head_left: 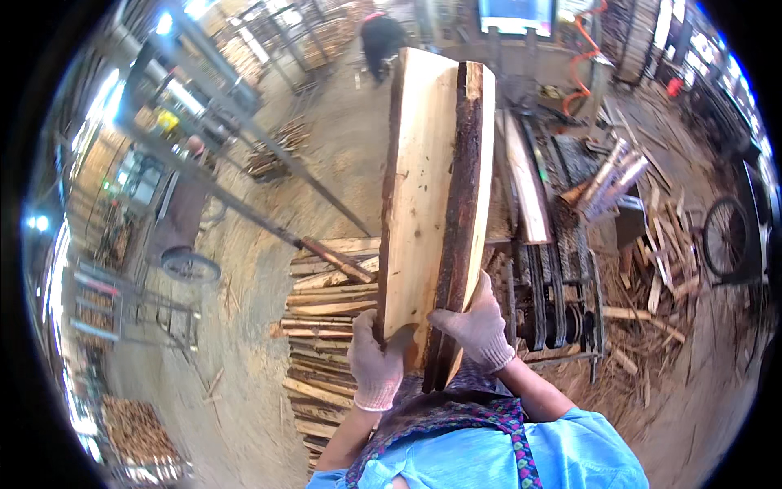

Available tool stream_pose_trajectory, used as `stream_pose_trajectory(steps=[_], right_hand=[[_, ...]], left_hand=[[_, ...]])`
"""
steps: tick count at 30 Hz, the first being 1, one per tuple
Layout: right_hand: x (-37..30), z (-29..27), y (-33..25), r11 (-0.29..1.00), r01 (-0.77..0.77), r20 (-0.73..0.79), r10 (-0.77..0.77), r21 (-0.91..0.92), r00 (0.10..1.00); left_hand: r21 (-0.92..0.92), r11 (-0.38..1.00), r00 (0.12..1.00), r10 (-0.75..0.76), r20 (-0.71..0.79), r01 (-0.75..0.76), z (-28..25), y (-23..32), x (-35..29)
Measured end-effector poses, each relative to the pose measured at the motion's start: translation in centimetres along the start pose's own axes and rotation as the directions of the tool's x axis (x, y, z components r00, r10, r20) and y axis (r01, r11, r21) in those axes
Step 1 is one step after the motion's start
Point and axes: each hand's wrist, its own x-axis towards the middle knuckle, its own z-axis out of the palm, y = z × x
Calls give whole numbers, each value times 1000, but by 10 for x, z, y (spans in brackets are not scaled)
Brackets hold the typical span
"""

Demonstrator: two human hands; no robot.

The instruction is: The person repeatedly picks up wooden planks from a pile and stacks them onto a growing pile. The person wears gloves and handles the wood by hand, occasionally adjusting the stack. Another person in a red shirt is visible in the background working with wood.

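Two long pale boards with bark on their edges rise from my hands in the middle of the head view, side by side and touching. The left one is a wide bark-edged board (419,187); the right one is a narrower bark-edged board (464,187) with a dark strip of bark. My gloved left hand (377,367) is closed round the lower left edge of the wide board, thumb on its face. My gloved right hand (482,330) grips the narrower board low on its right side, thumb across the bark. The fingers behind the boards are hidden.
A stack of boards (330,326) lies to my left. On my right stand a conveyor machine (562,301) carrying a pale log (525,179), and a scrap wood heap (664,244). A wheeled cart (191,212) and two people (381,41) are farther off. A metal bar (244,212) slants across the left.
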Motion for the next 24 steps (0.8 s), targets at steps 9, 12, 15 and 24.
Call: stream_pose_trajectory(steps=[9, 12, 15, 24], right_hand=[[-9, -56, 36, 994, 27, -182, -8, 106, 983], [5, -85, 51, 938, 25, -176, 39, 347, 984], [19, -114, 43, 932, -11, -186, 84, 362, 979], [206, -207, 49, 808, -376, -372, 212, -453, 904]], left_hand=[[-150, 815, 725, 569, 387, -559, 76, 29, 12], [-192, 802, 621, 568, 541, -566, 104, 35, 11], [-273, 763, 522, 613, 593, -586, 126, 29, 24], [129, 991, 820, -48, 570, -32, 35, -76, -9]])
